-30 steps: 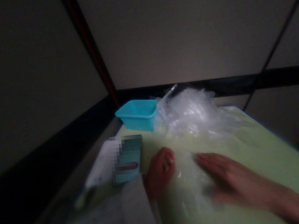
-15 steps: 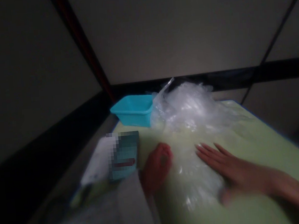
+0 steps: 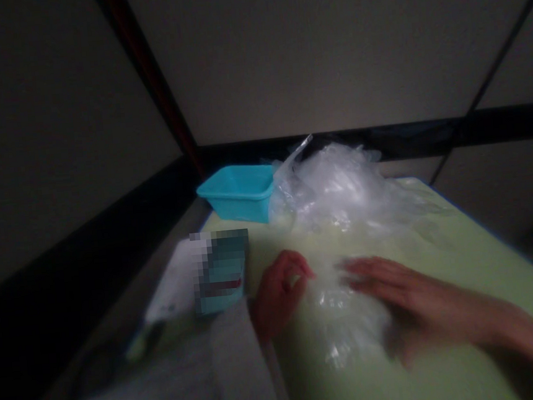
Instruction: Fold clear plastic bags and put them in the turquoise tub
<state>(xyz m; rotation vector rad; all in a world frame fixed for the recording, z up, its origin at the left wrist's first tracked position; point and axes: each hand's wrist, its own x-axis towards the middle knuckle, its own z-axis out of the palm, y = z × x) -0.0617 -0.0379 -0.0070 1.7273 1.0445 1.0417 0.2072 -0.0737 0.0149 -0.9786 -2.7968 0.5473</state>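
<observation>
Now the plastic (image 3: 336,328) looks partly flat, wrinkles left, a pile (image 3: 346,183) at its twelve o'clock. The right hand (image 3: 398,291) spreads wide; can't tell if the curled left hand (image 3: 274,292) pinches.

The film (image 3: 340,352) and the heap (image 3: 347,187) look like thin, glossy, wrinkled plastic; the basin (image 3: 242,208), smooth plastic; the sleeve (image 3: 170,382), matt cloth; the table (image 3: 481,256), matt.

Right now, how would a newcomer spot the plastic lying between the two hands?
On the pale green table, find the turquoise tub at the far end and the heap of clear plastic beside it. Come nearer, to the clear plastic piece between the curled left hand and outstretched right hand. Unlike the taller heap, it lies low, the green showing through.
</observation>
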